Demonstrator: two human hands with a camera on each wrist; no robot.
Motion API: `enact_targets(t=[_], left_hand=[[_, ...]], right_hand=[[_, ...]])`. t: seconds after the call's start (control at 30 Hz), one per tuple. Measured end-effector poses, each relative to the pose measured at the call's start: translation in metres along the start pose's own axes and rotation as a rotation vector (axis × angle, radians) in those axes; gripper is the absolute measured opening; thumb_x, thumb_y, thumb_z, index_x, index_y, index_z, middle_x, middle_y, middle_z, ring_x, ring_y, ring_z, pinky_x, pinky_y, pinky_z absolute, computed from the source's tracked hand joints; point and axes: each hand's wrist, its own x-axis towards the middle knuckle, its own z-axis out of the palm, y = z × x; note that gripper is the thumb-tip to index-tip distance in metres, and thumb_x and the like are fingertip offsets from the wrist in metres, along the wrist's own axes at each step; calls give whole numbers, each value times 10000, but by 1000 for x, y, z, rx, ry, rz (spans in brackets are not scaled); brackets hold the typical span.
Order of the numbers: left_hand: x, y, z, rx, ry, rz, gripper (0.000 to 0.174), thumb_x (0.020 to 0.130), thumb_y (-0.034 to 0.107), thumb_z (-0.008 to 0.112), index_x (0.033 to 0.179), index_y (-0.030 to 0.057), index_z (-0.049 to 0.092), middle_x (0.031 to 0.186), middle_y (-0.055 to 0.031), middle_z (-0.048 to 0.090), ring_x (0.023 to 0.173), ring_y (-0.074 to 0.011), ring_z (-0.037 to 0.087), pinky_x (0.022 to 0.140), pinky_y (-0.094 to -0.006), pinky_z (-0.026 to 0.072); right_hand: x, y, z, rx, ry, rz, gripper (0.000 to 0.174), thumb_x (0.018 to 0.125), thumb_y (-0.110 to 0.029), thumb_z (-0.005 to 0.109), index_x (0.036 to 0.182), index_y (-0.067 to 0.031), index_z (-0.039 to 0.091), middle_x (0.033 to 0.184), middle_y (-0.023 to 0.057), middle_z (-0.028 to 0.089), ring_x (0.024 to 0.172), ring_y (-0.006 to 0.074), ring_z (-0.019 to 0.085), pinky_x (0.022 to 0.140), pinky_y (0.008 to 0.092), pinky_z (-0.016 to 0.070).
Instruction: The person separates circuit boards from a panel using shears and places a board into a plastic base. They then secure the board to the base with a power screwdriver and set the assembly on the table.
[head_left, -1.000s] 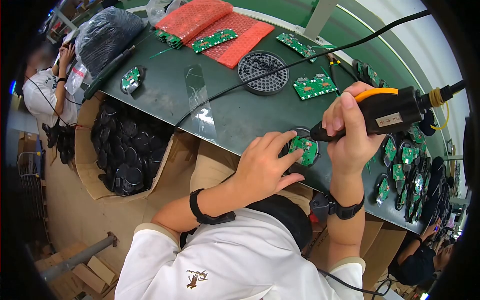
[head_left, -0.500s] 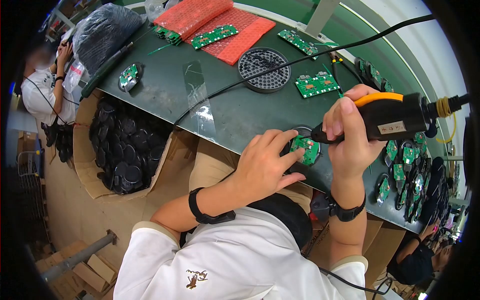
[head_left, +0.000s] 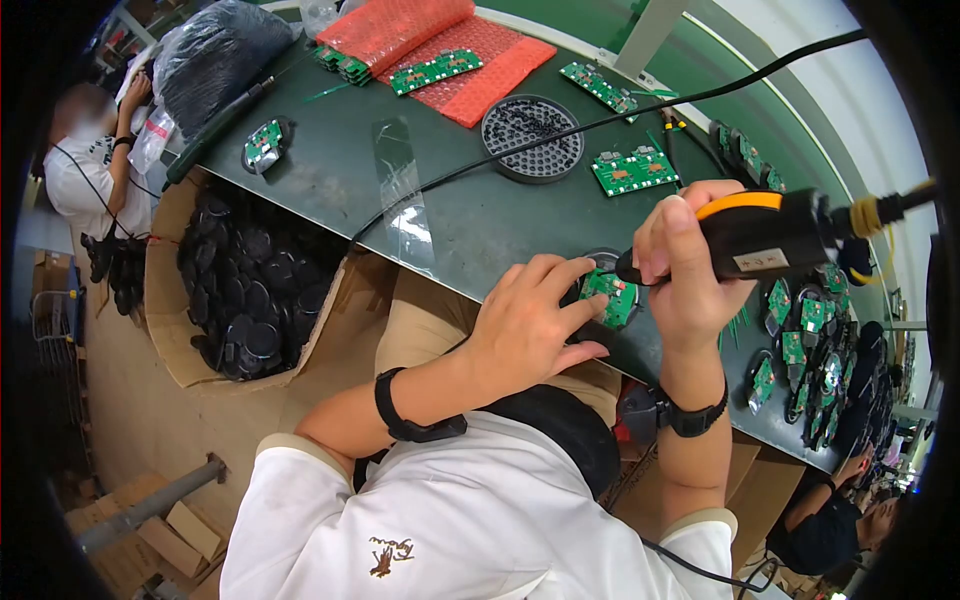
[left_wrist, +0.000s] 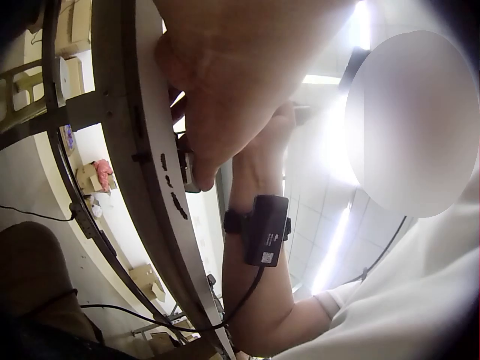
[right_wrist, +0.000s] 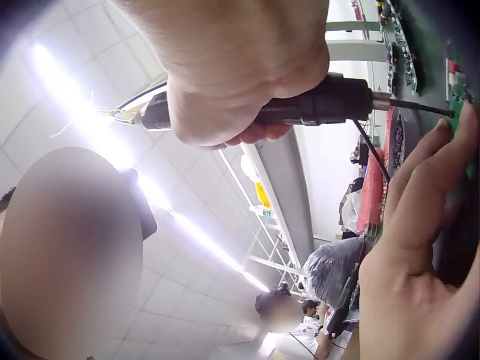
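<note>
My right hand [head_left: 692,265] grips a black electric screwdriver [head_left: 765,240] with an orange lever. Its tool lies level across the view, nose toward a green circuit board [head_left: 618,302] in a round dark housing near the table's front edge. In the right wrist view the thin bit [right_wrist: 420,107] reaches down to the board. My left hand [head_left: 522,322] rests beside that board, extended fingers pressing on its left side and thumb held apart below. From the left wrist, the hand [left_wrist: 232,67] hides most of the board at the table edge.
A black cable [head_left: 460,180] crosses the green table [head_left: 330,170]. Behind lie a round perforated tray [head_left: 530,165] with small black pieces, loose boards [head_left: 635,172] and red bubble wrap [head_left: 505,80]. Assembled units [head_left: 815,320] crowd the right; a carton [head_left: 165,320] of black discs stands left.
The right hand and screwdriver have shifted slightly, the tool's body lying a little lower and more left than half a second ago. The left hand stays on the board.
</note>
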Motion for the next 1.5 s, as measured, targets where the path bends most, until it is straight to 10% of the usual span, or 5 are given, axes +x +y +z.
enact_targets(t=[0.4, 0.8, 1.0, 1.17, 1.5], left_hand=[[-1, 1, 1, 4, -22, 12, 514, 674, 370, 863, 1100, 117, 726, 1360, -112, 592, 1194, -338, 553, 945, -456, 468], [1, -4, 4, -111, 74, 52, 799, 583, 309, 929, 1255, 29, 599, 1299, -146, 650, 1272, -382, 578, 1037, -447, 493], [5, 6, -4, -274, 70, 8, 822, 588, 296, 962, 1272, 24, 596, 1301, -148, 652, 1272, -330, 593, 1030, -432, 503], [18, 19, -10, -709, -230, -203, 792, 648, 290, 964, 1305, 38, 599, 1178, -83, 636, 1076, -211, 641, 910, -349, 540], [40, 38, 9, -577, -64, -73, 339, 813, -101, 720, 1107, 63, 762, 1064, -81, 657, 868, -161, 686, 745, -272, 567]], right_hand=[[49, -52, -27, -37, 49, -153, 190, 930, -64, 687, 1069, 23, 592, 653, 36, 566, 494, 122, 516, 470, 263, 406], [16, -69, -108, -854, 405, -367, 398, 943, -3, 668, 1328, 21, 571, 1185, 116, 666, 1025, 173, 650, 916, 327, 527], [-76, -46, -88, -1068, -425, -183, 565, 672, 78, 744, 1211, -61, 652, 1355, 142, 613, 1278, 379, 561, 1069, 470, 459], [-97, -31, -96, -841, -229, -85, 368, 715, 72, 747, 1062, -45, 725, 1169, 131, 713, 1096, 345, 676, 947, 407, 542], [-106, -35, -106, -526, 22, 56, 303, 805, 111, 702, 1087, 3, 732, 1101, 167, 737, 1022, 252, 711, 897, 333, 560]])
